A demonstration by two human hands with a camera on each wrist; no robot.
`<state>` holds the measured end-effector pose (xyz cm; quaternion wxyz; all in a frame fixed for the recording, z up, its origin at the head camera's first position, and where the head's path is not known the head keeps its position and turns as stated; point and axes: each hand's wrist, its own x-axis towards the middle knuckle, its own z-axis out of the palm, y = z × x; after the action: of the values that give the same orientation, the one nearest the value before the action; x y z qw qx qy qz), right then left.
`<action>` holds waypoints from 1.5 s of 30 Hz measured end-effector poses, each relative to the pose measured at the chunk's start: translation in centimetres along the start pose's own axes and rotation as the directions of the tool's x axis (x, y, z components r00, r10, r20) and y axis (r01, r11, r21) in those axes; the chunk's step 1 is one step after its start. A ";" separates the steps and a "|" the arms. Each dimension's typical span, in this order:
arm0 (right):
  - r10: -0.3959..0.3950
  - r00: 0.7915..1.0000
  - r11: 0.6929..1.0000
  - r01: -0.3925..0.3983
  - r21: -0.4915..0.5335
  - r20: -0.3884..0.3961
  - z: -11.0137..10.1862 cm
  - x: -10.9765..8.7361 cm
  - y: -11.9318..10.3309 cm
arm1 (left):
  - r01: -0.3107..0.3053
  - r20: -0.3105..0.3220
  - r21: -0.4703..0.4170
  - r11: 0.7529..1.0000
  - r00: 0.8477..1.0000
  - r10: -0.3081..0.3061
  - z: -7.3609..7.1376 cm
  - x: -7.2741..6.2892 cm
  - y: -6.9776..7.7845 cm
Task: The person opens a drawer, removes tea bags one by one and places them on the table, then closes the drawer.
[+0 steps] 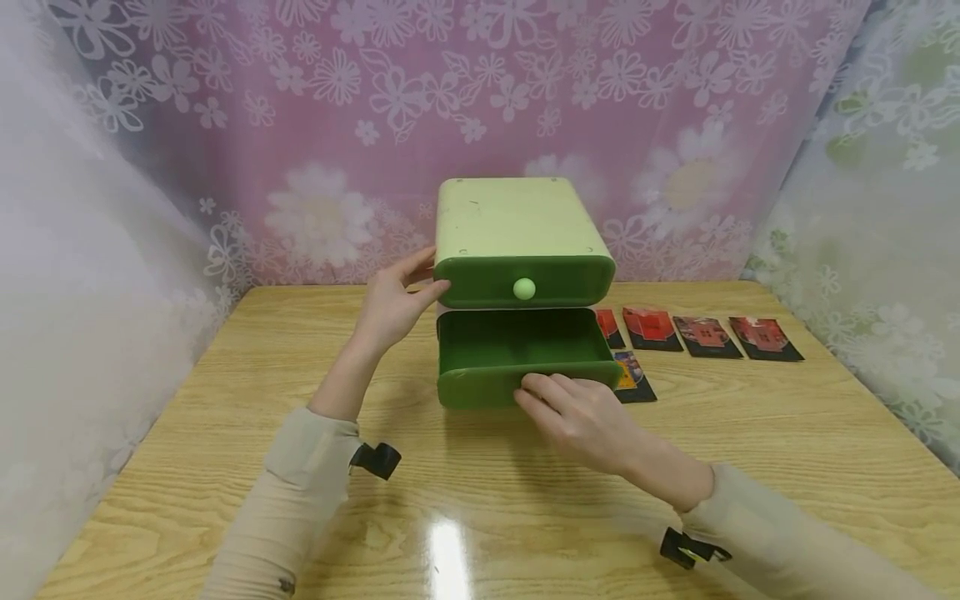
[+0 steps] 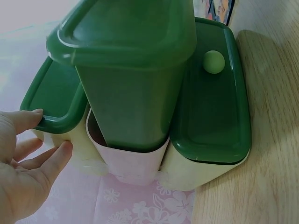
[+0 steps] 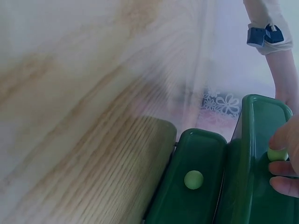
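Observation:
A stacked drawer box with a pale yellow-green top [image 1: 517, 218] stands on the table, its top drawer [image 1: 480, 283] closed. The middle drawer [image 1: 465, 387] is pulled out, its green inside showing from above. My right hand [image 1: 577, 417] is at the middle of this drawer's front; in the right wrist view its fingers pinch the round light green knob [image 3: 277, 155]. My left hand [image 1: 393, 304] touches the box's upper left side, thumb at the top drawer's front edge and fingers along the side. The closed bottom drawer [image 2: 215, 107] shows its knob in the left wrist view.
Several red and black packets [image 1: 707, 337] lie in a row on the wooden table [image 1: 300, 367] to the right of the box. Another packet with a colourful front [image 1: 633, 379] is partly behind the open drawer. A flowered pink curtain [image 1: 375, 125] hangs behind.

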<state>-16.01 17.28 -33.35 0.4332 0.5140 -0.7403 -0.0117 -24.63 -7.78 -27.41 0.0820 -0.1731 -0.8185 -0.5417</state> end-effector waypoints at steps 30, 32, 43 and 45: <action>0.095 0.995 0.995 -0.096 0.030 0.020 2.8 0.5 2.6 | 0.013 -0.009 -0.001 1.000 1.000 -0.013 0.1 0.0 -0.1; 0.098 0.995 0.994 -0.099 0.044 0.022 3.0 0.5 2.9 | 0.013 -0.008 -0.004 1.000 1.000 -0.013 0.1 -0.1 0.0; 0.160 0.986 0.983 -0.163 0.083 0.039 4.4 0.7 4.1 | 0.024 -0.008 -0.007 1.000 1.000 -0.024 0.1 -0.1 0.1; 0.169 0.985 0.982 -0.172 0.080 0.044 4.6 0.7 4.3 | 0.021 -0.008 -0.007 1.000 1.000 -0.021 0.1 -0.1 0.1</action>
<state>-22.31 16.77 -33.78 0.3969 0.4661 -0.7893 0.0472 -24.50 -7.65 -27.37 0.0790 -0.1628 -0.8181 -0.5459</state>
